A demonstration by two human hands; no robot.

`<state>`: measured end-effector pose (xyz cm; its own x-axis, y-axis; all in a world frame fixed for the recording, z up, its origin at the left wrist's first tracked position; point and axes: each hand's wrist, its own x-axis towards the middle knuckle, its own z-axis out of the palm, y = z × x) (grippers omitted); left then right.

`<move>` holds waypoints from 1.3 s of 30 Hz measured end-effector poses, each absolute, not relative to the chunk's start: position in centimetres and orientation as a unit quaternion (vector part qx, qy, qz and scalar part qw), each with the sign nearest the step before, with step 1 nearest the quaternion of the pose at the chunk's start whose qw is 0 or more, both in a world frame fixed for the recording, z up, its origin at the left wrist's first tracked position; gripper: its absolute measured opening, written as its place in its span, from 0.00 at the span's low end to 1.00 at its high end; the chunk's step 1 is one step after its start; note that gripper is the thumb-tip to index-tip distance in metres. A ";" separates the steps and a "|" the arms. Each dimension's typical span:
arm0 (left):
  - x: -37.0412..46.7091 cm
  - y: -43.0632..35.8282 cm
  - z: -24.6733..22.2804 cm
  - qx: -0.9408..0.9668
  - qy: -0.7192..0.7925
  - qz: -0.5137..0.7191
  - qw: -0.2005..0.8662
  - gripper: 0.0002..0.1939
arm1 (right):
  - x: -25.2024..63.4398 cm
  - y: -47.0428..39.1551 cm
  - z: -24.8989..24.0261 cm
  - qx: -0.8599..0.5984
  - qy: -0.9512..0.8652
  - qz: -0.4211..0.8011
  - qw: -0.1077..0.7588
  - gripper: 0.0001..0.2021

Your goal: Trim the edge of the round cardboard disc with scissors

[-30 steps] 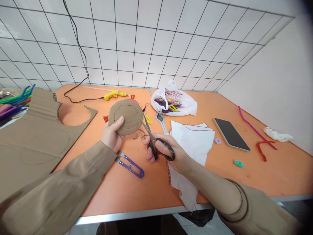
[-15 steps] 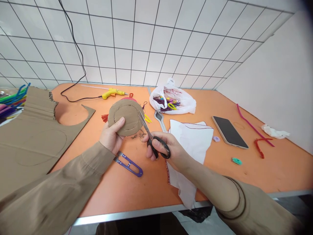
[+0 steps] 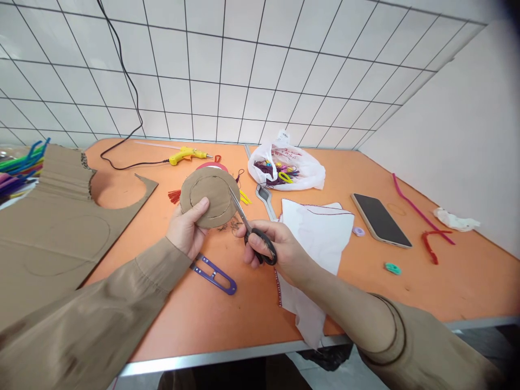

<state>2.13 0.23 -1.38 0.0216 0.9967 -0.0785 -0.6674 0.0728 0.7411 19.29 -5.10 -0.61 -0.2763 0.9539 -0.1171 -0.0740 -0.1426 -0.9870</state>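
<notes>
A round cardboard disc (image 3: 215, 189) with a smaller circle marked inside it is pinched in my left hand (image 3: 189, 227), thumb on its face. My right hand (image 3: 272, 244) grips black-handled scissors (image 3: 264, 249) by the loops. Their metal blades reach up to the disc's right part, at the marked circle, and look closed or nearly so. Whether a tip passes into the cardboard I cannot tell. Below the disc lies a purple thread snipper (image 3: 215, 273). A red tassel (image 3: 174, 196) and a red round item (image 3: 212, 164) show partly behind the disc.
A large cut cardboard sheet (image 3: 60, 233) covers the left side. At the back are a yellow glue gun (image 3: 189, 155) with a cord and a white plastic bag (image 3: 309, 170) of threads. White cloth (image 3: 312, 233), a phone (image 3: 381, 219) and pipe cleaners (image 3: 433, 246) lie to the right.
The scissors' handles have come closer together and the blades have narrowed at the disc. My right hand has shifted slightly left. The left hand keeps its hold on the disc.
</notes>
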 end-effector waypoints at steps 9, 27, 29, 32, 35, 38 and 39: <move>2.1 0.3 -1.5 0.274 0.291 0.620 0.675 0.18 | 19.1 -5.3 -0.2 -0.457 -0.495 0.614 0.410 0.15; 1.8 0.7 -1.4 0.266 0.298 0.620 0.675 0.16 | 19.3 -5.1 -0.7 -0.415 -0.507 0.638 0.405 0.18; 1.9 0.7 -1.4 0.263 0.291 0.622 0.678 0.16 | 19.3 -5.1 -0.6 -0.417 -0.508 0.639 0.401 0.18; 1.9 0.8 -1.4 0.252 0.289 0.630 0.675 0.15 | 19.5 -5.0 -0.4 -0.426 -0.511 0.638 0.389 0.20; 1.6 1.4 -1.5 0.251 0.300 0.646 0.656 0.15 | 19.7 -5.0 -0.4 -0.427 -0.530 0.628 0.377 0.21; 1.1 2.0 -1.5 0.248 0.301 0.660 0.643 0.17 | 19.7 -5.0 -0.5 -0.415 -0.543 0.620 0.386 0.22; 1.0 2.1 -1.5 0.246 0.301 0.661 0.642 0.17 | 19.8 -5.1 -0.5 -0.411 -0.542 0.619 0.392 0.23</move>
<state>1.00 2.08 -1.47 -0.0537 0.9967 -0.0611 -0.7001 0.0060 0.7140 19.76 -5.05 -0.50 -0.3548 0.9312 -0.0833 -0.0398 -0.1040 -0.9938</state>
